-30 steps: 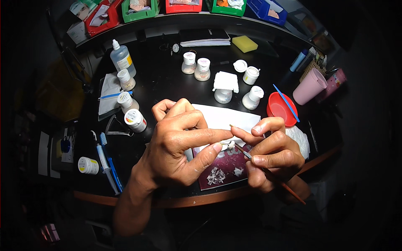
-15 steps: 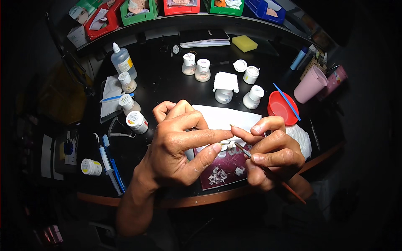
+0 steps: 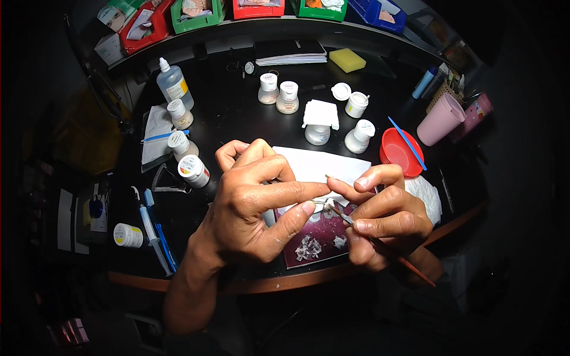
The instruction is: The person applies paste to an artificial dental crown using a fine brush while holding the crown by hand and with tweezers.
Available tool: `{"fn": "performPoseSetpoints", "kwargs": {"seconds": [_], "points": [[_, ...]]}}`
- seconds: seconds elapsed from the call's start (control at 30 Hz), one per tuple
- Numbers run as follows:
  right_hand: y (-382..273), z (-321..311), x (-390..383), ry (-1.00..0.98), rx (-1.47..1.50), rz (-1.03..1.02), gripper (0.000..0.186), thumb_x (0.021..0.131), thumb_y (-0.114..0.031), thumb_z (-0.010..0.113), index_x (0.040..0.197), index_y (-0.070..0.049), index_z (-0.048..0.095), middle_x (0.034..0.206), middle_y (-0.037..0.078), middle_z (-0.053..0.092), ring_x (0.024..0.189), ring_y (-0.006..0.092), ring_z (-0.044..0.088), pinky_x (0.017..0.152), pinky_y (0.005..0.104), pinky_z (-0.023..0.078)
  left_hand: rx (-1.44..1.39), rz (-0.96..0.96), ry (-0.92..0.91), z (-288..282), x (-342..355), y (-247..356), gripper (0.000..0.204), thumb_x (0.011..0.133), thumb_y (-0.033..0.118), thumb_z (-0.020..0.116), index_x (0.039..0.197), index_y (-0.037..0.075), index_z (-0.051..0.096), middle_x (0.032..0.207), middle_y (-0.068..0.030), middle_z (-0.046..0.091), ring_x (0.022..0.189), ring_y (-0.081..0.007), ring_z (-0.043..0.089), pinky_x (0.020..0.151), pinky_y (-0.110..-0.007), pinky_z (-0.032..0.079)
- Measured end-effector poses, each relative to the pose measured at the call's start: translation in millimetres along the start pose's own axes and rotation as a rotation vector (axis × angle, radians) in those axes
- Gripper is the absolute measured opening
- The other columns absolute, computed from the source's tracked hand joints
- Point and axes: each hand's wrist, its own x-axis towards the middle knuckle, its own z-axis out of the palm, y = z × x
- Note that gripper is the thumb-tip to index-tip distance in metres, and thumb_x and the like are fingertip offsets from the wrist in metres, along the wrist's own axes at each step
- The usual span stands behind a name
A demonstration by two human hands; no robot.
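My left hand [image 3: 255, 202] pinches a thin metal holder between thumb and forefinger. At its end sits a small white piece [image 3: 329, 203], too small to make out fully. Closed round a fine brush [image 3: 404, 267] with a reddish-brown handle, my right hand [image 3: 389, 219] keeps the tip against or very near the white piece. The two forefingers almost meet above it. Below lies a dark purple plate [image 3: 291, 258] bearing crumpled white scraps [image 3: 309, 248] and a smaller white heap [image 3: 339, 242]. A white paper sheet [image 3: 314, 166] covers its far part.
Several white-capped jars [image 3: 193, 171] stand at left and far middle, one topped by folded tissue [image 3: 320, 114]. A red bowl [image 3: 395, 160] with a blue stick [image 3: 407, 142] across it is at right, beside a pink cup [image 3: 440, 120]. Coloured bins [image 3: 198, 25] line the back shelf.
The brush tip and my right fingers have shifted very slightly at the white piece. My left hand keeps nearly the same place and pinch.
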Motion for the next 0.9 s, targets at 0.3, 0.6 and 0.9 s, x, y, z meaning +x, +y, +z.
{"fn": "performPoseSetpoints", "kwargs": {"seconds": [0.3, 0.6, 0.9], "points": [[1.1, -0.1, -0.5, 0.008, 0.013, -0.003, 0.026, 0.071, 0.010, 0.073, 0.095, 0.001, 0.070, 0.084, 0.013, 0.067, 0.107, 0.0325, 0.062, 0.092, 0.0501, 0.063, 0.016, 0.020, 0.004, -0.9, -0.8, -1.3, 0.027, 0.080, 0.024, 0.072, 0.101, 0.011, 0.083, 0.070, 0.0027, 0.059, 0.072, -0.0134, 0.047, 0.081, -0.036, 0.029], [1.6, -0.3, 0.0, 0.008, 0.021, -0.007, 0.024, 0.071, 0.009, 0.074, 0.094, 0.002, 0.071, 0.083, 0.013, 0.067, 0.107, 0.0324, 0.061, 0.092, 0.0504, 0.063, 0.015, 0.013, 0.005, -0.7, 0.2, 0.6, 0.026, 0.079, 0.023, 0.072, 0.100, 0.011, 0.083, 0.069, 0.0026, 0.059, 0.072, -0.0132, 0.046, 0.080, -0.035, 0.029], [-0.3, -0.7, 0.3, -0.002, 0.031, 0.005, 0.024, 0.072, 0.009, 0.075, 0.095, 0.001, 0.071, 0.084, 0.013, 0.067, 0.108, 0.0325, 0.061, 0.092, 0.0506, 0.063, 0.016, 0.014, 0.012, -0.2, -0.5, -0.1, 0.026, 0.079, 0.024, 0.071, 0.099, 0.011, 0.083, 0.067, 0.0026, 0.058, 0.070, -0.0130, 0.046, 0.080, -0.035, 0.028]]}}
